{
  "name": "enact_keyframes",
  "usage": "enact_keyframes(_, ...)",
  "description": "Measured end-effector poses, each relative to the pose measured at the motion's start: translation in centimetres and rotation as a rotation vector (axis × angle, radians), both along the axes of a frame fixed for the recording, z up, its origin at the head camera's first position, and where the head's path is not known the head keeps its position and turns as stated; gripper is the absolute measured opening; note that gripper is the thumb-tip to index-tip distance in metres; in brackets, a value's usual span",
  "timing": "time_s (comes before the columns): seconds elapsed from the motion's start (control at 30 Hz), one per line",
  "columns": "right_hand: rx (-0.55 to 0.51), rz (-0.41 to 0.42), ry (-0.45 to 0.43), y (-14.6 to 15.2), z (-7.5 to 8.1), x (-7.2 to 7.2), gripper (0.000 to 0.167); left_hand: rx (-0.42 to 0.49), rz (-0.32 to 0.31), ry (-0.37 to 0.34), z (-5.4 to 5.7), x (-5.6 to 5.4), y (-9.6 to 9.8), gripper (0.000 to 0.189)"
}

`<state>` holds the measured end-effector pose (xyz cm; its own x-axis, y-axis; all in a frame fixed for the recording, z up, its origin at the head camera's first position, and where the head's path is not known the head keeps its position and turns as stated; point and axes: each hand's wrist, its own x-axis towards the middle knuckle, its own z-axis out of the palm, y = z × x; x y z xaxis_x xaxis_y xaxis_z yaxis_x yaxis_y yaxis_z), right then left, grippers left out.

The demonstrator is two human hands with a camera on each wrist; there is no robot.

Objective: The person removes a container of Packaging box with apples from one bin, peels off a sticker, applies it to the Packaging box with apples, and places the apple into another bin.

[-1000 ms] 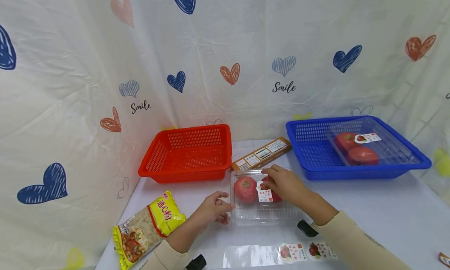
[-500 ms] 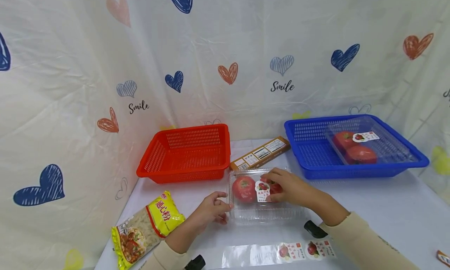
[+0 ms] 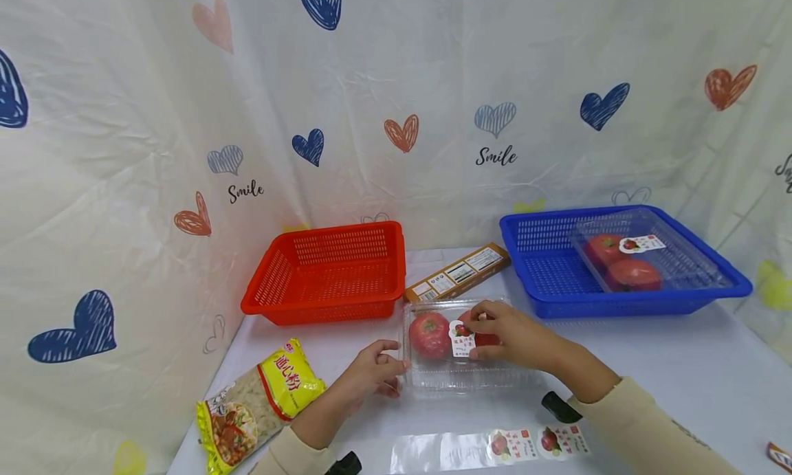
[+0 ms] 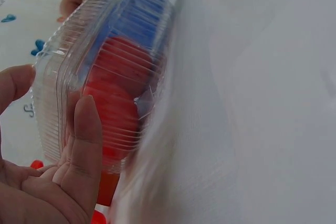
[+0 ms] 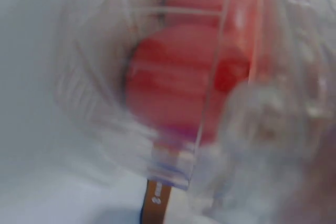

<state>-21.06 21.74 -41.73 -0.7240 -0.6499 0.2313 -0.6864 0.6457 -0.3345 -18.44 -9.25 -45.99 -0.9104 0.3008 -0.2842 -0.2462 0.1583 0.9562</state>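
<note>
A clear plastic clamshell box [image 3: 473, 377] lies lidded on the white table with two red, tomato-like fruits [image 3: 430, 335] inside. On its lid sits a white fruit label [image 3: 461, 339]. My right hand [image 3: 516, 334] is over the lid's right half, its fingertips touching the label's right edge; it partly covers the second fruit. My left hand [image 3: 371, 370] steadies the box's left side. The left wrist view shows its thumb [image 4: 18, 85] near the rim and a finger along the ribbed wall. Blur in the right wrist view hides the right fingers' detail.
Behind stand a red basket [image 3: 322, 310] and a blue basket [image 3: 631, 306] holding another labelled fruit box [image 3: 687, 255]. Between them lies a long brown carton [image 3: 458, 272]. A yellow pasta bag [image 3: 260, 403] is at left; a label strip [image 3: 427, 453] lies in front.
My right hand has shifted slightly right across the lid, its thumb now by the label's lower right. The label keeps its place on the box. My left hand stays put.
</note>
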Motion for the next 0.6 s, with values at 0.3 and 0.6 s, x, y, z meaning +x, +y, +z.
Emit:
enact_keyframes(0.3,0.005,0.008,0.097,0.9,0.0,0.8,0.035,-0.001,-0.005,0.000,0.0,0.1,0.0,0.060)
enact_keyframes(0.6,-0.050,0.060,0.052,1.6,-0.2,1.5,0.025,0.008,-0.002,0.010,0.0,0.3,0.1,0.059)
